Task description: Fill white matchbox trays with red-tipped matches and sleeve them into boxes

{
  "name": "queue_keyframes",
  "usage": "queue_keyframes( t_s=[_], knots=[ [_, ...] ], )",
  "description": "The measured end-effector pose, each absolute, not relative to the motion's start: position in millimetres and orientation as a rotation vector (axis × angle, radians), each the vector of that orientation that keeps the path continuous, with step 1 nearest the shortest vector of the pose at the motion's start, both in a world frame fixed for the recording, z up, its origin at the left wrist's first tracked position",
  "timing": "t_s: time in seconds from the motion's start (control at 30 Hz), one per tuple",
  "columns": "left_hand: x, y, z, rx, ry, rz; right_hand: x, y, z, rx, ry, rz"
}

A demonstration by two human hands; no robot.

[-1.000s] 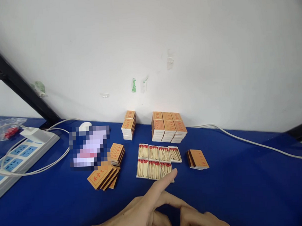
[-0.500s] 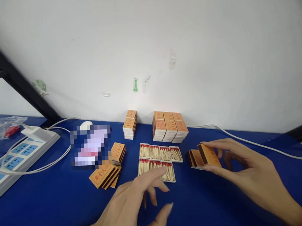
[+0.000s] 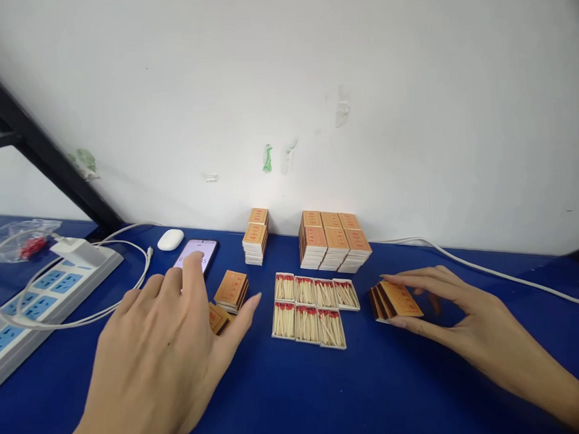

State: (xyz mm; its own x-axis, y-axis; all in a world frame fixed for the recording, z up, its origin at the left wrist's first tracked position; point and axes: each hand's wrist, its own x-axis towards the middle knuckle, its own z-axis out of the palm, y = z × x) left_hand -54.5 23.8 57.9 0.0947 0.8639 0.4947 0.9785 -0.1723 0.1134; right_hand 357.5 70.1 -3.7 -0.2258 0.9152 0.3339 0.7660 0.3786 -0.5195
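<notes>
My right hand point(image 3: 471, 327) pinches an orange matchbox point(image 3: 404, 299) between thumb and fingers. This box leans on other matchboxes point(image 3: 376, 305), their dark striking strips showing; whether trays are inside is hidden. My left hand point(image 3: 161, 350) is open, fingers spread, above a small pile of matchboxes point(image 3: 232, 288) at the left. Its fingers partly cover the pile, and I cannot tell if they touch it. Between the hands lie several open white trays point(image 3: 307, 323) in two rows, filled with red-headed matches.
Stacked matchboxes stand by the wall, in a narrow stack point(image 3: 256, 239) and a wider block point(image 3: 336, 242). At the left are a phone point(image 3: 209, 249), a white case point(image 3: 170, 239), a power strip point(image 3: 46, 298) and looping cables. A white cable point(image 3: 488, 277) runs along the right.
My left hand has moved left, from in front of the trays to the left pile. My right hand has lowered its matchbox closer against the leaning ones.
</notes>
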Motion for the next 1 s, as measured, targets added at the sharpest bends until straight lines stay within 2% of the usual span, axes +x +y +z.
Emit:
queue_keyframes(
  t_s=[0.13,0.4,0.63,0.83,0.93,1.0],
  knots=[
    [-59.4,10.3,50.9,-2.071,-1.760,-0.251,357.3,70.0,-6.1,-1.450,-2.048,0.361],
    [-56.1,1.0,53.7,-2.218,-1.741,-0.057,356.5,68.8,-9.5,-1.469,-2.040,0.349],
    [-70.4,-0.5,37.8,-2.223,-1.562,-0.282,335.8,55.3,1.5,-1.311,-2.056,-0.019],
    [-46.1,3.8,53.0,-2.109,-1.702,-0.590,306.1,42.9,-5.5,-1.152,-2.257,-0.267],
    [-27.2,4.7,51.8,-2.464,-1.409,-0.868,298.8,40.7,-12.3,-1.146,-2.319,-0.303],
    [-16.3,4.2,41.8,-2.791,-1.108,-0.799,296.9,40.4,-16.1,-1.142,-2.326,-0.324]
  ],
)
